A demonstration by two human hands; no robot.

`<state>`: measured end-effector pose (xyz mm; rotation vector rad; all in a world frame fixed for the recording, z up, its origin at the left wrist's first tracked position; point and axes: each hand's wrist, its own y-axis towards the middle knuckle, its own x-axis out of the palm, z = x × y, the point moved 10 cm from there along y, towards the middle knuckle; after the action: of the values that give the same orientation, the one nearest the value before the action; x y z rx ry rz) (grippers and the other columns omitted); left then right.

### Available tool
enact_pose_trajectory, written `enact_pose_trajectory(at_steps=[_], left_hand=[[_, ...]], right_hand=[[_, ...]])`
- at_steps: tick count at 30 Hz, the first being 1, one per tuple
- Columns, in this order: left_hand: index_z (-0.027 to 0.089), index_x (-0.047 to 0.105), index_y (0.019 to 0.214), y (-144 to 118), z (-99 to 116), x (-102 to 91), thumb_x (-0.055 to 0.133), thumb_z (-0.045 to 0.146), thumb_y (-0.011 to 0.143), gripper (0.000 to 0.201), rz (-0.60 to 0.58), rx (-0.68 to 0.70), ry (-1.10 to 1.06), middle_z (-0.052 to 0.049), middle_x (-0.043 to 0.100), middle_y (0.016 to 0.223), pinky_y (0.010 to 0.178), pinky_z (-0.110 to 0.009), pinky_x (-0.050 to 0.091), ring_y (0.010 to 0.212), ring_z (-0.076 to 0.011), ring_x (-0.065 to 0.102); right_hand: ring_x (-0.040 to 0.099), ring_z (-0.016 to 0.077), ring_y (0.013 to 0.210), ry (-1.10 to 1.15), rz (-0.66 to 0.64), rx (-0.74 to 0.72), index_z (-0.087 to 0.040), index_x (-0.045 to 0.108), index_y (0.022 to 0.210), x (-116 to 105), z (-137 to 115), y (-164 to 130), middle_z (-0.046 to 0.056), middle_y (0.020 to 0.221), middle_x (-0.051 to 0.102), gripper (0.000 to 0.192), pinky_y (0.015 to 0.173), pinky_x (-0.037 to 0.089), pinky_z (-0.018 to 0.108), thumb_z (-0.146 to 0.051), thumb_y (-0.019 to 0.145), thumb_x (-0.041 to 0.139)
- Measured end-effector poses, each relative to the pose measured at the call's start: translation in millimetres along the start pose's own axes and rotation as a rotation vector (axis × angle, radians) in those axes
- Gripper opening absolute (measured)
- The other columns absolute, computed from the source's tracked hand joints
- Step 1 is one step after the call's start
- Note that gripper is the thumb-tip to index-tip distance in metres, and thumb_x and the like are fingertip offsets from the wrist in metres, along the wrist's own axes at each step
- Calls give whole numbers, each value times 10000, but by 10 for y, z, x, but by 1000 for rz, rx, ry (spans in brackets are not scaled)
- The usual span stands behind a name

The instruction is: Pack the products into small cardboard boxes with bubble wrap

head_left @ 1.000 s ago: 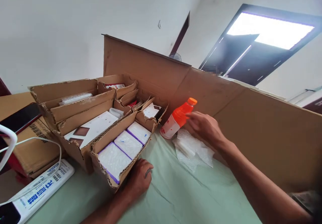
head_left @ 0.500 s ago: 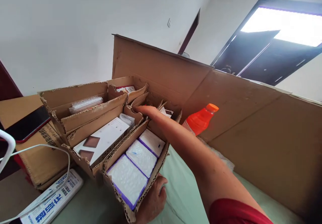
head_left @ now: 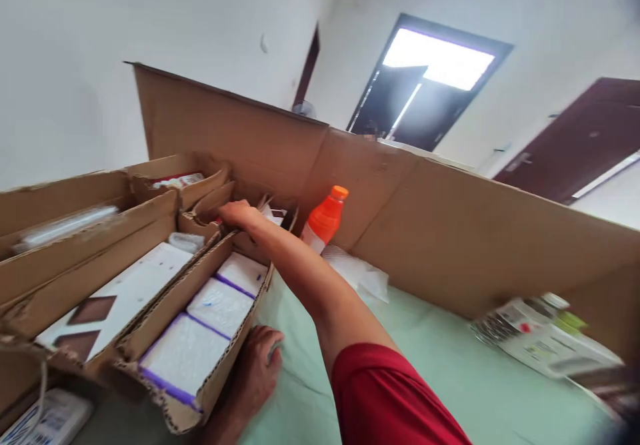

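Your right hand (head_left: 239,214), at nine o'clock, dipped over a small cardboard compartment (head_left: 214,200) at the rear of the boxes, its wrist above the rim and your red sleeve (head_left: 390,392) stretching up from six o'clock. A second earlier that hand was beside the orange bottle (head_left: 326,217); half a second earlier it was already in the compartment, though more of its back showed above the rim at this moment. The work, it appeared, had passed from the bottle's side of the cloth (head_left: 435,358) to the boxes.

A scrap of red was visible below your fingers; whether they held it, and how far they were spread, could not be told. Your left hand (head_left: 260,362) stayed at seven o'clock, half curled on the cloth just beside the front box (head_left: 163,308), a gap between thumb and forefinger and nothing visible in it; it was probably steadying the box. White packs (head_left: 187,348) with purple edges filled that box at eight o'clock.

The bottle was left at your right hand's three o'clock, bubble wrap (head_left: 355,272) lying at its five o'clock. As your view swung right, a clear package (head_left: 545,338), blurred, appeared at four o'clock.
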<state>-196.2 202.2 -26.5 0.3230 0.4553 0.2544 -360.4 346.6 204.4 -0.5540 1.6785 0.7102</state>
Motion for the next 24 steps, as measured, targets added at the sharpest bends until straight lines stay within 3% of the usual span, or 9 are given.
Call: enact_pose_trajectory(at_steps=[2,5,7,9,12,15,18,20,24], left_hand=[[184,691,972,-1,-19,14,447,116,810,300,-6,10,-4,-126,720,999,896,-451,506,974,-275,646],[191,703,962,-15,-39,17,461,144,801,295,3,4,-8,-116,732,987,892,-437,513,964,-269,656],[196,710,939,-23,-36,3,469,153,788,288,16,-5,-11,-107,738,971,870,-420,525,945,-263,663],[205,715,923,-25,-20,-18,476,159,782,282,29,-12,-14,-99,742,965,852,-403,534,934,-258,670],[210,722,922,-23,14,-47,488,174,788,272,35,-9,-13,-91,747,949,843,-392,538,922,-257,677],[206,724,918,-23,42,-62,496,185,786,264,30,-4,-1,-92,747,925,840,-396,538,906,-260,677],[199,721,926,-17,65,-59,493,186,791,265,14,2,15,-100,744,937,848,-403,536,921,-265,675],[197,718,939,-9,75,-49,489,174,791,274,3,3,22,-101,741,949,857,-404,533,934,-265,673],[187,712,944,-9,73,-36,481,126,783,288,7,-19,30,-101,726,955,870,-397,517,945,-255,655]], right_hand=[[705,120,890,-15,33,-48,-95,703,831,-269,28,-117,-17,810,726,378,900,500,299,-334,1032,491],[672,109,986,-2,199,-132,-122,725,923,-850,278,-610,-35,982,745,189,965,440,225,-270,938,609],[655,110,1016,44,415,-137,-169,717,1018,-1239,665,-1164,-5,1105,731,204,942,456,201,-295,964,565],[595,166,1176,54,561,-75,-150,679,1101,-1378,1200,-1731,82,1243,679,261,1035,430,273,-282,992,481],[562,222,1246,-27,698,219,-177,648,1179,-1185,2148,-2355,144,1326,629,370,1053,429,373,-330,1024,349],[586,265,1235,-53,548,308,-167,679,1171,-604,2699,-2398,176,1324,642,370,1002,459,429,-321,996,393],[681,256,1074,-49,308,266,-207,752,1027,-56,2851,-2182,118,1137,746,248,887,511,381,-351,900,595],[693,259,1054,-63,196,240,-237,773,984,130,2848,-2110,102,1117,758,206,860,512,365,-353,845,676],[642,312,1175,-117,158,215,-268,772,1025,3,2761,-2157,144,1304,678,220,934,485,461,-299,888,603]])
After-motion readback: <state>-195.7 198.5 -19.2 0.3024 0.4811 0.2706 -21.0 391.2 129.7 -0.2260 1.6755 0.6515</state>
